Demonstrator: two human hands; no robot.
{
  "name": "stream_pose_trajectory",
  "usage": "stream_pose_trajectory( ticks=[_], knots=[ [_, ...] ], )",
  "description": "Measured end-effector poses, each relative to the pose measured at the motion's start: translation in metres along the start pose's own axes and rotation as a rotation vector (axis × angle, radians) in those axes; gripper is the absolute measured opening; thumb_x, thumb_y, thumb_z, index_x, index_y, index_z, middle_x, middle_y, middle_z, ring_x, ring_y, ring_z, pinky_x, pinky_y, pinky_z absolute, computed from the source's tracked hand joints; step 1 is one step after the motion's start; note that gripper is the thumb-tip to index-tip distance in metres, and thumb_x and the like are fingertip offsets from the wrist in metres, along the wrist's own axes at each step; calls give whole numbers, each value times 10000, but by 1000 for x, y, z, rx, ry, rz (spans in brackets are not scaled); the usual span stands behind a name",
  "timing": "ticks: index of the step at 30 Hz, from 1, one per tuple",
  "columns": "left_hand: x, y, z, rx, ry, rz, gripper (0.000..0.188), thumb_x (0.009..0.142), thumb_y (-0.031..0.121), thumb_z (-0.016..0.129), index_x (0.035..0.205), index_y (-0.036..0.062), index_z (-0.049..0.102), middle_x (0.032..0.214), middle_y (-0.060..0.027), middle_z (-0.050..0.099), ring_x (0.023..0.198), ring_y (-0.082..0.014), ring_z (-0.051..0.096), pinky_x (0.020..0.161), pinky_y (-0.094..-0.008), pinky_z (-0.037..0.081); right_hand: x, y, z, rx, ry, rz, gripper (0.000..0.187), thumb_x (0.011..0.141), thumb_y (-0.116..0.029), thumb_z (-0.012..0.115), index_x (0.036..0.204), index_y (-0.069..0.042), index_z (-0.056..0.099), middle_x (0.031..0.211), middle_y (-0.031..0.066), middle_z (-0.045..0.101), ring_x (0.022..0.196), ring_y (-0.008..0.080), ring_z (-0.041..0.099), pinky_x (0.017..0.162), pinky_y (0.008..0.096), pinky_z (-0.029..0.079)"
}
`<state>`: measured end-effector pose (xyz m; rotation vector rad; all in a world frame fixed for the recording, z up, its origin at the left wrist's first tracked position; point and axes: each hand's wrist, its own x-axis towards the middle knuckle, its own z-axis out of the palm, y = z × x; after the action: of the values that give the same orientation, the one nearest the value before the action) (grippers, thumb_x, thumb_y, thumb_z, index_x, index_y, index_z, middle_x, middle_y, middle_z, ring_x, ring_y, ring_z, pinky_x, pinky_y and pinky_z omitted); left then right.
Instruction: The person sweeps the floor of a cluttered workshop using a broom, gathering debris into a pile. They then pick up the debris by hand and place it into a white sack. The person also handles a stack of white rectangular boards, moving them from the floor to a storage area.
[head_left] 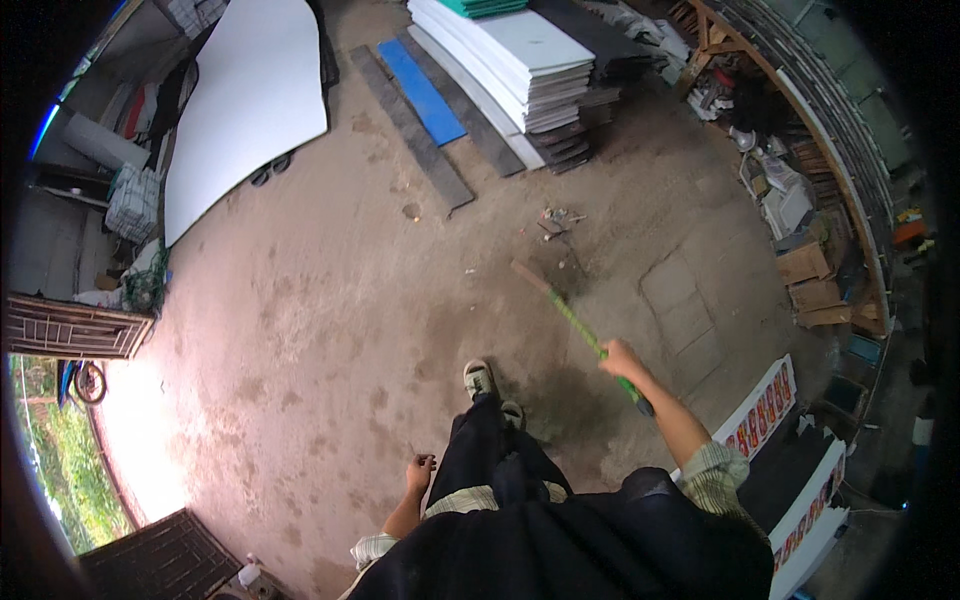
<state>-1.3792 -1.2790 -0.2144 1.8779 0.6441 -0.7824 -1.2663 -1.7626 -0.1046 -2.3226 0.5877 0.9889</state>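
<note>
My right hand (622, 360) is closed around a long green stick (575, 322). Its far end is brown and slants down toward the floor, and its dark butt sticks out behind my hand; what kind of tool it is does not show clearly. Just beyond the far end lies a small heap of debris (556, 224) with dark twig-like bits. Low beside my left thigh hangs my left hand (421, 472), its fingers curled in around something small and dark that I cannot make out. Below me my shoe (479, 378) stands on the concrete floor (330, 330).
A large white panel (255, 100) leans at the far left. Ahead are stacked white sheets (540, 45), a blue strip (422, 92) and dark planks (412, 130). Cardboard pieces (806, 268) and clutter line the right. Printed sheets (765, 405) lie near my right elbow.
</note>
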Motion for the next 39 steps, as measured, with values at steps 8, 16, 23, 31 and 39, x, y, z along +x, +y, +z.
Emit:
stream_pose_trajectory(
  ticks=[8, 16, 23, 31, 39],
  knots=[
    [80, 111, 10, 1, -67, 162, 224, 769, 190, 504, 859, -11, 544, 752, -112, 594, 667, -162, 581, 624, -263, 443, 29, -21, -13, -1, -10, 126, 499, 601, -116, 602, 1082, -48, 484, 734, 136, 586, 654, 202, 567, 620, 307, 446],
    [93, 128, -33, -71, 25, 111, 206, 769, 176, 508, 863, -5, 539, 761, -108, 589, 666, -161, 575, 632, -261, 437, 60, -66, -85, 236, 54, 96, 482, 635, -75, 555, 1104, -22, 462, 643, 95, 557, 531, 153, 532, 489, 274, 427],
    [79, 101, -32, -106, 122, 1, 201, 759, 168, 508, 855, -5, 542, 742, -115, 593, 656, -161, 583, 614, -260, 445, 66, -128, -51, 669, -445, -73, 519, 662, -35, 509, 1166, -17, 387, 577, 21, 502, 437, 67, 436, 372, 207, 337],
    [68, 119, 4, -185, 203, -5, 183, 771, 145, 494, 860, -7, 544, 743, -120, 591, 655, -164, 582, 611, -252, 450, 150, -140, -7, 467, -318, -163, 441, 587, -99, 554, 1019, -18, 532, 589, 48, 548, 477, 112, 490, 454, 250, 403],
    [55, 132, 94, -147, 276, -42, 192, 763, 146, 508, 876, -2, 555, 735, -110, 588, 644, -147, 564, 608, -254, 435, 177, 3, -182, 542, -259, 38, 493, 658, -29, 528, 1138, -2, 418, 567, 26, 497, 448, 86, 445, 398, 220, 358]
  ],
)
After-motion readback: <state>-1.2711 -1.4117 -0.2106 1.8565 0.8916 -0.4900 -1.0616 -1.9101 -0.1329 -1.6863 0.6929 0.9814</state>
